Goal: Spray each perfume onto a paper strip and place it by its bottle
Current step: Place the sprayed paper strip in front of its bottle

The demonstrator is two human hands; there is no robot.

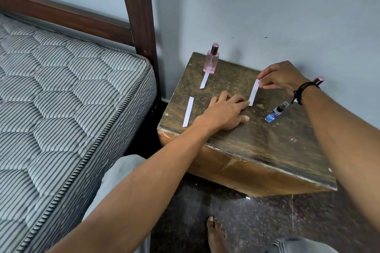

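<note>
So the right hand (281, 76) has a fingertip pinch on the top end of the middle strip (254, 92), meaning that grip is closed on the paper. The left hand (224, 112) lies flat on the worktop (257, 146) with fingers straight, gripping nothing, one fingertip touching the strip's lower end. The pink bottle (211, 58) stands upright at the back left corner with the back strip (204, 80) right at its base, so I'd guess that pair is done. A loose strip (188, 111) lies near the front left edge, not beside any bottle. What worries me is the blue bottle (275, 112). It's lying on its side close to the right forearm and could roll or get swept off if that arm drops or swings. There's also a pink cap (318, 80) poking up behind the right wrist, with the rest of that bottle hidden, and a careless wrist could tip it. If the right hand lifts while the left fingertip pins the bottom end, the paper could crease or tear. The strips all look alike and I can't tell which are sprayed, so mix-ups are easy. One nudge could also send the loose strip over the edge.
</note>
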